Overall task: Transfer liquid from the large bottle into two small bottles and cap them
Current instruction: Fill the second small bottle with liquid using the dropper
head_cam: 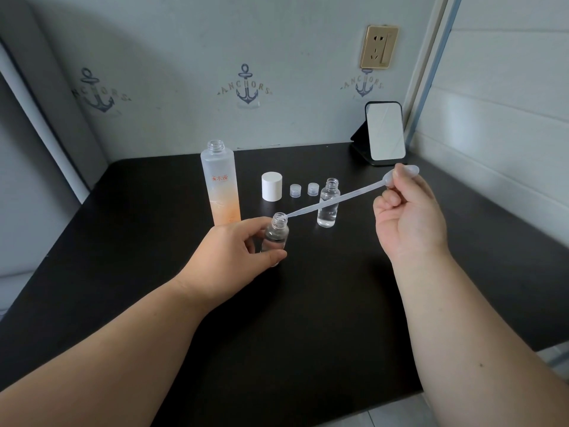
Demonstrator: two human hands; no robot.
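Note:
My left hand (pixel 237 248) grips a small clear bottle (pixel 277 231), tilted, just above the black table. My right hand (pixel 406 217) pinches the bulb of a translucent plastic pipette (pixel 338 201); its tip sits at the mouth of that bottle. A second small bottle (pixel 328 204) stands uncapped behind, holding clear liquid. The tall frosted large bottle (pixel 221 186), orange toward the bottom, stands open at the back left. Its white cap (pixel 272 186) and two small clear caps (pixel 295 190) (pixel 312 189) lie between the bottles.
A small mirror on a black stand (pixel 385 132) is at the table's back right corner. The black table (pixel 277 334) ends at a wall behind and on the right. A wall socket (pixel 379 47) is above the mirror.

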